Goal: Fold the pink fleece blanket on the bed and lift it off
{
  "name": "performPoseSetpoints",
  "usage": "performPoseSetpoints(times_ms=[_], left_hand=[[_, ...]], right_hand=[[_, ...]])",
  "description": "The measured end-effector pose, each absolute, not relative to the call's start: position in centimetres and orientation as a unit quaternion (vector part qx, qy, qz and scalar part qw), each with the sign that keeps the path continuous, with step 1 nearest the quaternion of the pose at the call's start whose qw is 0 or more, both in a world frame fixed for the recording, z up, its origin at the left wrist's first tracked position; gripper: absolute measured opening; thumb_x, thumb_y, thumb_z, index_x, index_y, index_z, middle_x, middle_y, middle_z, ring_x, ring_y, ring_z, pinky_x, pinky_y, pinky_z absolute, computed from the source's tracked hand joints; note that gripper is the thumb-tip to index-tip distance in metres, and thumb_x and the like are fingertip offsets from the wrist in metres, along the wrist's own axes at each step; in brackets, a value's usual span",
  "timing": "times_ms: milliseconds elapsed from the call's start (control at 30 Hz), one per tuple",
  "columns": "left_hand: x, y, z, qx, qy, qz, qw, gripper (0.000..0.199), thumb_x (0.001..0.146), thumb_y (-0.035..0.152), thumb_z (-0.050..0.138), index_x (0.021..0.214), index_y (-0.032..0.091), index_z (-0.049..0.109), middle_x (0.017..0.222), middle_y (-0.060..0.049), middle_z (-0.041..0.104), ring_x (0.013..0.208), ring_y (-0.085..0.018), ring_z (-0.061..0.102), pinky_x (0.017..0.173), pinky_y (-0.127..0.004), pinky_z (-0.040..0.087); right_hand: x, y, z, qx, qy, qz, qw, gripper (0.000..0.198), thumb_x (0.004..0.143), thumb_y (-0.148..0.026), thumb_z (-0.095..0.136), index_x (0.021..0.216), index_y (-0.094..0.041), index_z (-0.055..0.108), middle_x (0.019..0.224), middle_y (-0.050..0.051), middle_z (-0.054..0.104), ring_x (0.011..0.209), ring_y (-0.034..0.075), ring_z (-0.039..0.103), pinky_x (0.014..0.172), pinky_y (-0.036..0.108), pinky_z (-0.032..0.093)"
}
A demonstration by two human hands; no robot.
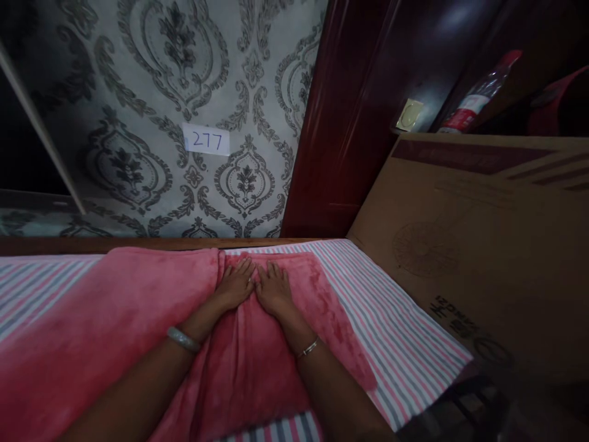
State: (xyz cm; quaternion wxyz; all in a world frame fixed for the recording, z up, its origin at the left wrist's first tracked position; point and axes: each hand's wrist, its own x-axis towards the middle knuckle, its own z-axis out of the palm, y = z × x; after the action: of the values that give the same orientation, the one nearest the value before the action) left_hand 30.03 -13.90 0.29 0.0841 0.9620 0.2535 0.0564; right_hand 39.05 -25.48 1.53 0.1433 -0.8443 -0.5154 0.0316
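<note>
A pink plush blanket point(151, 294) lies over a striped sheet point(400, 325), with a raised fold running down near its middle. My left hand point(237, 283) rests flat on the blanket beside that fold, fingers stretched toward the wall. Just to its right, my right hand point(273, 288) presses flat on the same blanket, fingers extended. The two hands almost touch at the thumbs. Both are near the blanket's far edge, and neither grips the cloth.
A large cardboard box point(483, 245) stands along the right side. Behind it is a plastic bottle point(481, 95) with a red cap. Patterned wallpaper point(138, 110) with a paper label point(207, 139) reading 277 and a dark red wooden panel point(340, 123) bound the far side.
</note>
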Motion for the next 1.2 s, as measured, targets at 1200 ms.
performPoseSetpoints(times_ms=[1200], left_hand=[[12.5,-2.5,7.3,0.868,0.483,0.107,0.036,0.058,0.095,0.043,0.036,0.147,0.017,0.043,0.154,-0.014,0.042,0.146,-0.029,0.031,0.12,-0.053,0.021]], right_hand=[[27.8,-16.6,7.3,-0.752,-0.639,0.013,0.163,0.062,0.1,-0.045,0.035,0.155,-0.018,0.029,0.165,0.009,0.017,0.152,0.023,0.009,0.12,0.048,0.013]])
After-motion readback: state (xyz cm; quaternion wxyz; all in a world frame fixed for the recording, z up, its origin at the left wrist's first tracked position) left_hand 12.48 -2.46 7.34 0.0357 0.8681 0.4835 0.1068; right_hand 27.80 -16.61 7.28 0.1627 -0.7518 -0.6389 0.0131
